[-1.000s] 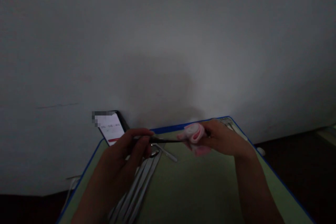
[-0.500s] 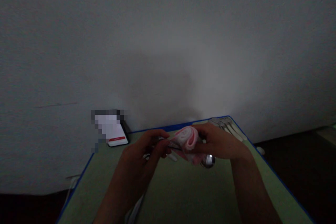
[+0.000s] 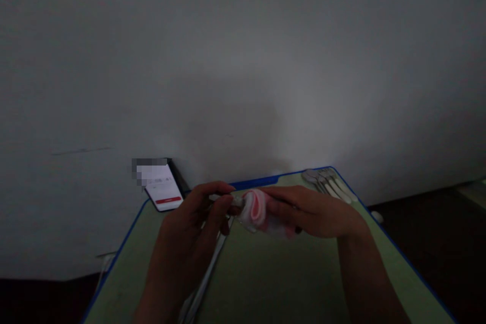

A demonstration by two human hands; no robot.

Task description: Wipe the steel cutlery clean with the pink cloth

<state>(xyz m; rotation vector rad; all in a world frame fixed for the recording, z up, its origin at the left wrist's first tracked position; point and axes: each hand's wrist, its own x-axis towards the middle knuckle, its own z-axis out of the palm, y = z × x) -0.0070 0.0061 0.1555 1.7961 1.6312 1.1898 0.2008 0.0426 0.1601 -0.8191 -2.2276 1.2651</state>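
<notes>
Above a green table (image 3: 266, 283) with a blue edge, my two hands meet. My left hand (image 3: 197, 217) pinches the end of a metal spoon (image 3: 232, 201) by its handle. My right hand (image 3: 307, 210) is closed round a pink and white cloth (image 3: 256, 210) wrapped about the rest of that spoon, so its bowl is hidden. Several more metal utensils (image 3: 207, 273) lie on the table under my left wrist.
A phone (image 3: 161, 190) with a lit screen leans against the white wall at the table's far left corner. Several spoons (image 3: 328, 182) lie side by side at the far right corner. Dark floor shows to the right of the table.
My right hand has slid the cloth left along the spoon towards my left hand. The spoon's bowl, seen below the cloth half a second ago, is now covered.
</notes>
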